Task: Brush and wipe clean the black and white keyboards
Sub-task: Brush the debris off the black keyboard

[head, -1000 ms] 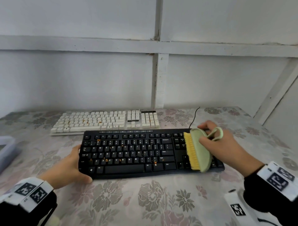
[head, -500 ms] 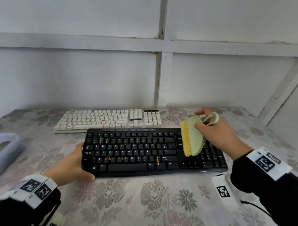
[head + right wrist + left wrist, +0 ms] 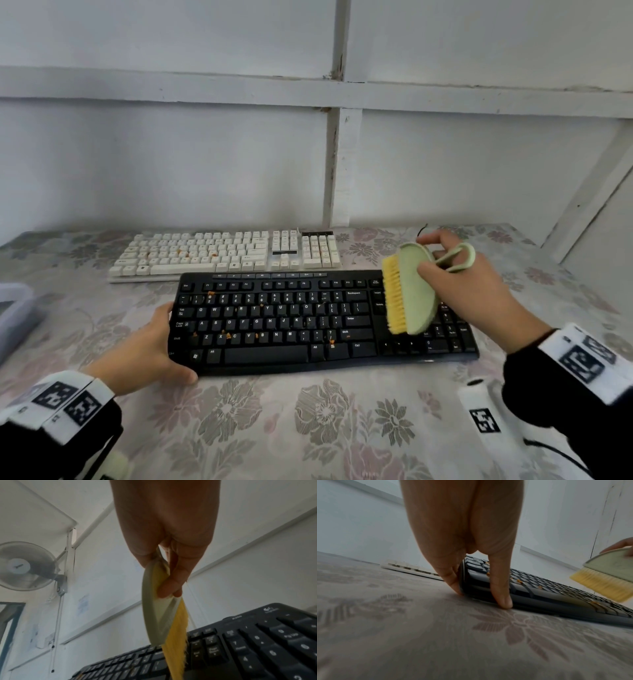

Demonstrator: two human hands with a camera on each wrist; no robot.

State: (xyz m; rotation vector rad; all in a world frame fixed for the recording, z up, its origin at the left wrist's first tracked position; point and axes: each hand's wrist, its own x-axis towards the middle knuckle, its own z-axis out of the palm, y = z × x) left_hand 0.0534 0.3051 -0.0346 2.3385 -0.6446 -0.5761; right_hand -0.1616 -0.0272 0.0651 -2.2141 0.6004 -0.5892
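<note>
The black keyboard [image 3: 274, 322] lies across the table's middle with orange crumbs [image 3: 226, 334] on its keys. My left hand [image 3: 147, 346] holds its front left corner, thumb along the front edge and fingers [image 3: 452, 577] against the left end. My right hand [image 3: 472, 294] grips a pale green brush [image 3: 414, 291] with yellow bristles facing left. It hangs tilted over the keys between the main block and the number pad [image 3: 257, 649], bristle tips [image 3: 176, 655] close to them. The white keyboard [image 3: 205, 253] lies just behind, with a few crumbs on it.
A flowered cloth [image 3: 308, 428] covers the table, and a white wall stands close behind. A translucent container [image 3: 13, 308] sits at the left edge. A white device with a black marker [image 3: 483, 418] lies at the front right. A wall fan [image 3: 24, 566] hangs high.
My right hand has lifted the brush off the keyboard's right end and carried it left and toward the back. The left hand has kept its hold on the corner.
</note>
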